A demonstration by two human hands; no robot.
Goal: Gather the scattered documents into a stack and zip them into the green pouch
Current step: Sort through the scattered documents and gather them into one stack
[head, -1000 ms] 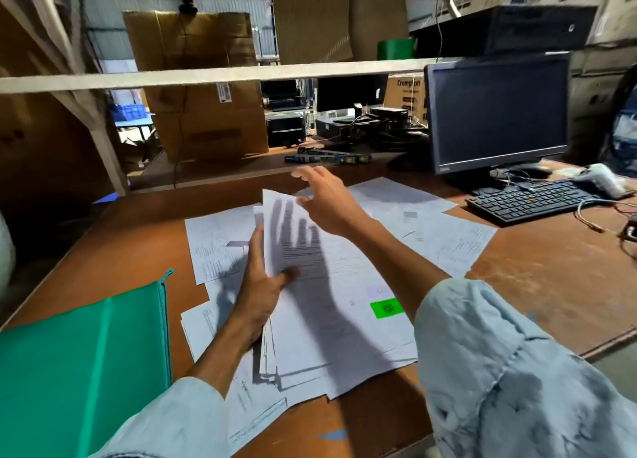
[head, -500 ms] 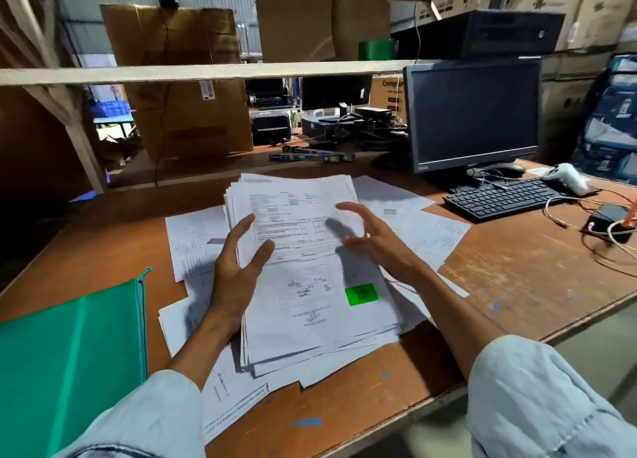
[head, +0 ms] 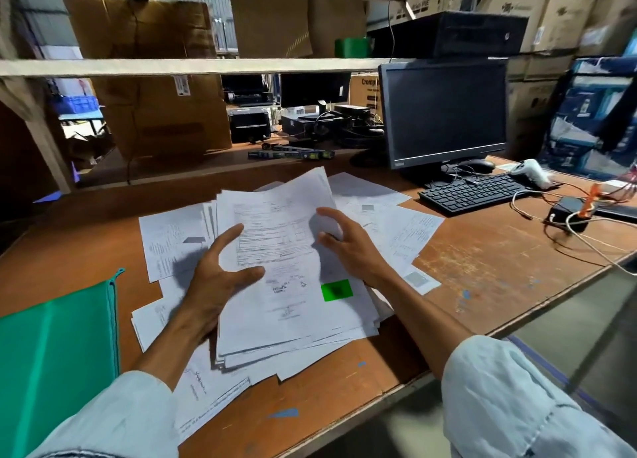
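Just changed: right hand [head: 348, 247] returned from the far papers to the stack [head: 293, 306].
Grip: it curled round the right edge; left hand [head: 217, 282] clasped the left.
Place: green pouch [head: 58, 371] lay leftward, apart.
Meaning: loose sheets [head: 410, 230] remained ungathered.

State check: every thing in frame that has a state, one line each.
stack: uneven, held on the desk
loose sheets: scattered around the stack
pouch: flat on desk, zip unclear
monitor: dark
left hand: grips stack's left edge
right hand: pinches stack's right edge
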